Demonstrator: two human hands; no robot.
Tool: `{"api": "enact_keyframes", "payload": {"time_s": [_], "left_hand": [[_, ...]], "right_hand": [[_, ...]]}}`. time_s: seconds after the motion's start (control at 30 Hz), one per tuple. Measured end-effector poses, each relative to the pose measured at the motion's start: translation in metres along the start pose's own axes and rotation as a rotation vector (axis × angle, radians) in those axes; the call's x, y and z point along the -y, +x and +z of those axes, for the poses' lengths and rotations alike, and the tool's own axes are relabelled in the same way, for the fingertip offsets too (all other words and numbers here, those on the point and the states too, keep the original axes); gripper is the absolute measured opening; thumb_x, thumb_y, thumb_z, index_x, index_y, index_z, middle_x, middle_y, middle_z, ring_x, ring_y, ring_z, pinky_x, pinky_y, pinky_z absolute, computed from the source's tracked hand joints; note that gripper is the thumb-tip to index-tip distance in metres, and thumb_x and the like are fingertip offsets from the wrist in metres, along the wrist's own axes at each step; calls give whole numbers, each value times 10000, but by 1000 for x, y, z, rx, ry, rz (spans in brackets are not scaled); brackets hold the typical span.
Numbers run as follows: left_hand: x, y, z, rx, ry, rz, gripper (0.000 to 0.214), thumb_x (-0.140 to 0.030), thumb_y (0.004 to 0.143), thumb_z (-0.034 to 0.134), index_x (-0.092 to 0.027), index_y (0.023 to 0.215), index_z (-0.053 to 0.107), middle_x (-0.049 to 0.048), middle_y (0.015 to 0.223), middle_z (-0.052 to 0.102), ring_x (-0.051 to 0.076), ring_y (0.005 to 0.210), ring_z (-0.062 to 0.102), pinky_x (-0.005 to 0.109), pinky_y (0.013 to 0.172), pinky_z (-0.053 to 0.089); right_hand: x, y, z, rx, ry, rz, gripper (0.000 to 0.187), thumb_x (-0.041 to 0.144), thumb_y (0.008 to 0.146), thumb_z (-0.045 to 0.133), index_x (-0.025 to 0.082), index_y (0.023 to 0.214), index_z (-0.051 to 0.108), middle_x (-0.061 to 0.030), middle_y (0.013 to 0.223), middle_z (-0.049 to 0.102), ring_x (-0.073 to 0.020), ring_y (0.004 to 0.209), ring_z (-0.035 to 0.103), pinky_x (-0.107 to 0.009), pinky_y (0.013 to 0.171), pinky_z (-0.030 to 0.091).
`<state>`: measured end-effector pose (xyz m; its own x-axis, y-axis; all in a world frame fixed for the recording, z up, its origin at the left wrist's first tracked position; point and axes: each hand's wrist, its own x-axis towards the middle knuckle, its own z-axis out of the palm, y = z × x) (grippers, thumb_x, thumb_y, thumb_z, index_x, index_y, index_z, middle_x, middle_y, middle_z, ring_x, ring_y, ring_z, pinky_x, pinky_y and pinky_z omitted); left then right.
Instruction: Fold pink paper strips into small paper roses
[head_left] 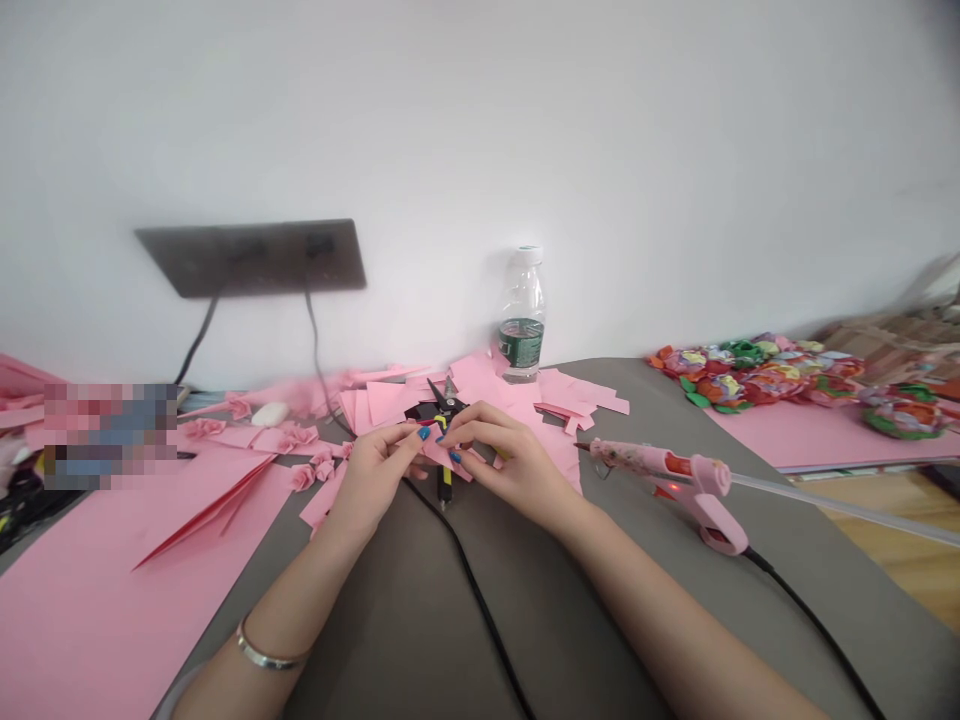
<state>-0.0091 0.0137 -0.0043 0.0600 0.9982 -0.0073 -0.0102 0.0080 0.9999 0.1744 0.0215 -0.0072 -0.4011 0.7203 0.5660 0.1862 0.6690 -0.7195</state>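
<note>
Both my hands meet at the middle of the table over a small piece of pink paper [435, 446]. My left hand [381, 462] pinches its left side between thumb and fingers. On the other side, my right hand [504, 455] has its fingertips closed on the same paper. Behind and below the fingers lies a pair of pliers [445, 400] with dark jaws and black-and-yellow handles, partly hidden. Loose pink paper pieces [480, 380] are spread around it. Several folded pink paper flowers [304, 475] lie left of my left hand.
A pink glue gun [675, 470] with a lit red light rests at right, its black cord trailing forward. Another black cord [472, 575] crosses the table [390, 620]. A water bottle [522, 320] stands by the wall. Colourful paper flowers [772, 375] lie far right; large pink sheets [112, 590] lie left.
</note>
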Motion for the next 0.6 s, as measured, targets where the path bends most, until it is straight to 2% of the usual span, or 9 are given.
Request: {"api": "enact_keyframes", "payload": {"time_s": [0.13, 0.27, 0.6], "left_hand": [[-3, -2, 2, 30, -4, -39, 382, -513, 707, 745, -155, 838, 745, 64, 791, 748, 184, 677, 696, 253, 579, 547], [-4, -4, 3, 57, -25, -73, 372, -500, 724, 736, -150, 847, 738, 74, 818, 760, 196, 702, 718, 249, 581, 538], [0, -1, 1, 19, -59, -64, 346, -482, 699, 765, -161, 825, 740, 53, 814, 746, 159, 673, 694, 224, 577, 546]], "right_hand": [[0, -1, 0, 10, -21, 6, 232, 118, 911, 507, 235, 954, 703, -76, 985, 620, -189, 915, 616, -302, 716, 517], [0, -1, 1, 12, -20, -31, 327, 46, 895, 435, 231, 968, 695, -77, 1016, 621, -182, 941, 613, -306, 754, 514], [0, 0, 0, 13, 6, -17, 216, 101, 892, 526, 223, 976, 684, -68, 989, 611, -160, 829, 599, -311, 741, 517]]}}
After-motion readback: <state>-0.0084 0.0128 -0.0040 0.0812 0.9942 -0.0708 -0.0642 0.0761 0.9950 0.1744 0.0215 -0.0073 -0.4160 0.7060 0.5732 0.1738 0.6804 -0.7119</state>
